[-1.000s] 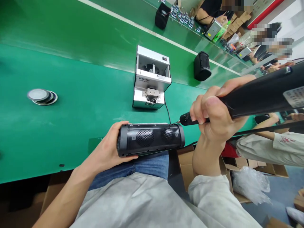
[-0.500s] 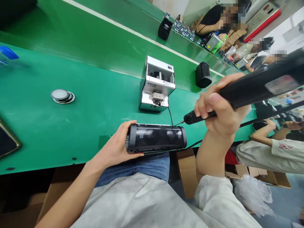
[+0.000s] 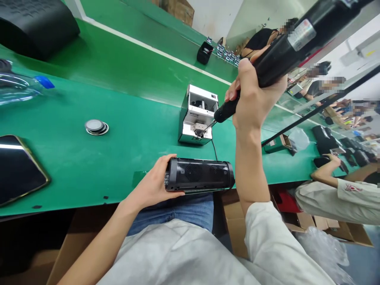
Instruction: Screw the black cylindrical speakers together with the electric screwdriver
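Note:
My left hand point(image 3: 154, 180) grips the left end of a black speaker housing point(image 3: 202, 174), which lies lengthwise at the table's near edge. Thumb and fingers clasp it from above and below. Raised to the right, my right hand point(image 3: 252, 91) is wrapped round a black electric screwdriver point(image 3: 279, 55). Its thin bit points down and left, with the tip at the front outlet of a white screw feeder point(image 3: 197, 114). Whether a screw sits on the tip is too small to tell.
Leftward on the green table point(image 3: 133, 130) are small round discs point(image 3: 96, 126), a phone point(image 3: 22, 170) and a clear bottle point(image 3: 20, 87). A dark post point(image 3: 320, 107) slants at right. A co-worker's arm point(image 3: 323, 168) is beyond it. Cardboard boxes point(image 3: 234, 221) stand below.
My right hand has carried the screwdriver up and left, from the speaker housing's top edge to the screw feeder. My left hand still grips the housing. The view has shifted somewhat.

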Available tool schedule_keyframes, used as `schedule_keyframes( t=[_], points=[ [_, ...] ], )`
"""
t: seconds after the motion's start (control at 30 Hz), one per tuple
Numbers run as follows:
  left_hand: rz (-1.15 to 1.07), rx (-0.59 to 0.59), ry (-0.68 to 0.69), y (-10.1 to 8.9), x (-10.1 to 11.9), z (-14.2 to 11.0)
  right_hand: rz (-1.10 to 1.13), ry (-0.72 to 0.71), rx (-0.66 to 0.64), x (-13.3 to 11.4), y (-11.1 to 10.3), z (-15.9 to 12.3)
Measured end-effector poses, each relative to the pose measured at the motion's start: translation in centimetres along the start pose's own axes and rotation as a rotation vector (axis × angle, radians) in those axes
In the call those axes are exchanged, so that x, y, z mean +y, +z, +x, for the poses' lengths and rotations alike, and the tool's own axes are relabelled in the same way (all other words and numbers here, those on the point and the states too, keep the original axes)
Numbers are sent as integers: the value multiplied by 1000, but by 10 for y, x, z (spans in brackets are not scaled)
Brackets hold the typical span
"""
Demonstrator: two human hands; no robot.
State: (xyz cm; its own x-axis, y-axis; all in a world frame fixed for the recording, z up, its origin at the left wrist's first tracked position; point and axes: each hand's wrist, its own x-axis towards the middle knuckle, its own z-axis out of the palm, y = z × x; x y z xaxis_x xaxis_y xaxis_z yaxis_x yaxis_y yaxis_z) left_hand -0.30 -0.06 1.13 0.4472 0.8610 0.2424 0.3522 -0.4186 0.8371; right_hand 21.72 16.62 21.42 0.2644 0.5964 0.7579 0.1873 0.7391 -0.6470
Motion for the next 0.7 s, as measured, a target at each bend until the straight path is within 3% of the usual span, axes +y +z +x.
schedule_keyframes(
  t=[0.2, 0.53, 0.7],
  points=[
    [-20, 12, -3, 0, 1, 1, -31, 112, -29, -9, -5, 6],
    [3, -24, -46, -3, 3, 2, 57, 81, -68, -21, -11, -7],
    [10, -37, -61, -3, 3, 1, 103, 10, -13, -62, -42, -7]
  ],
)
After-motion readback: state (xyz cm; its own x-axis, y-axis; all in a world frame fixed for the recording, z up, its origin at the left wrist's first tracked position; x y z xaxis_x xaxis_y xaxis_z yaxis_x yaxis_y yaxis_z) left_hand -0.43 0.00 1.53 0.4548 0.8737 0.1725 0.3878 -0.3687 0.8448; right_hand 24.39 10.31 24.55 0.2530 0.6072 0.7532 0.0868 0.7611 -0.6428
